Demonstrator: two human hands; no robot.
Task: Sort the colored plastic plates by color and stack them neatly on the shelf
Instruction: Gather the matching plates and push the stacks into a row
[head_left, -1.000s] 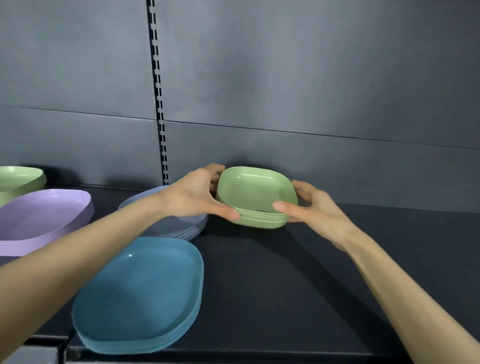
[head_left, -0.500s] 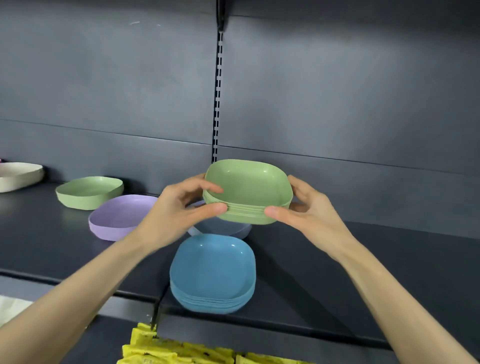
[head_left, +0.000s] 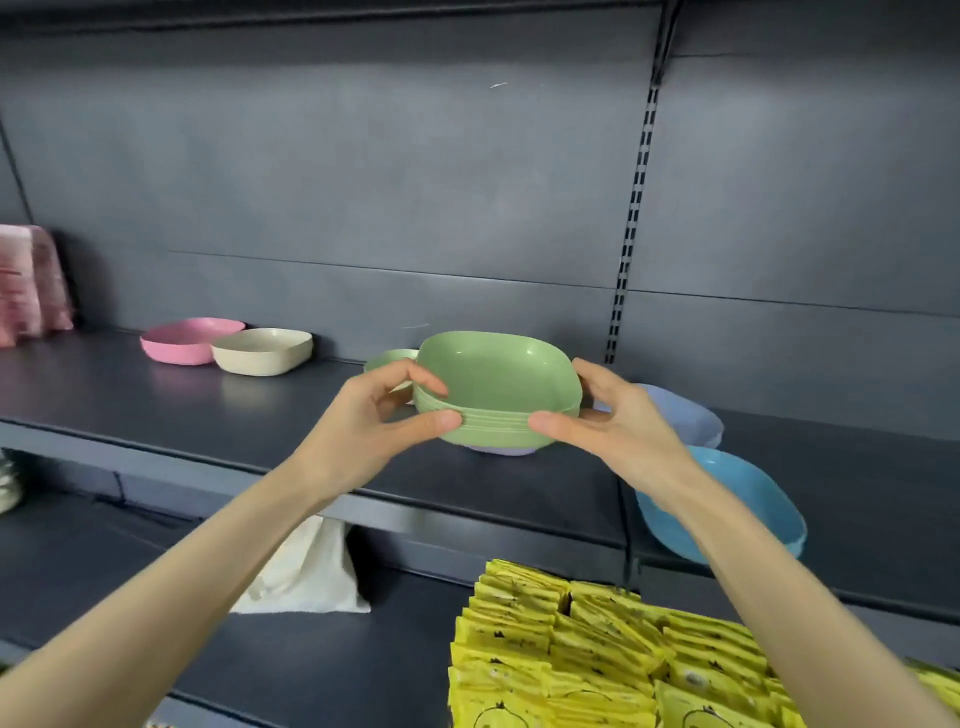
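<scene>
Here, green stack (head_left: 498, 384): several smooth, glossy plastic plates with rounded-square rims are nesting tightly, their edges showing as thin ridges; the pile is hanging above the middle of the shelf (head_left: 156, 410), between the two hands.
left hand (head_left: 363, 421): its fingers (head_left: 431, 422) are pinching the stack's left side, thumb lying along the near edge, forefinger curling over the top rim.
right hand (head_left: 618, 423): it is pinching the right side likewise, thumb pressing the ridged near edge, the other fingers wrapping round the far corner.
lavender plate (head_left: 501, 450): it is peeking out under the stack's base; whether they are touching cannot be told.
single green plate (head_left: 387, 359): it is sitting on the shelf behind the left hand.
pink plate (head_left: 187, 340) and cream plate (head_left: 262, 352): they are resting side by side, far left, shallow and matte.
periwinkle plate (head_left: 685, 415) and blue plates (head_left: 753, 499): they are lying to the right, partly hidden by the right forearm.
yellow packets (head_left: 597, 654): they are lying in rows on the lower shelf (head_left: 363, 665), near right.
</scene>
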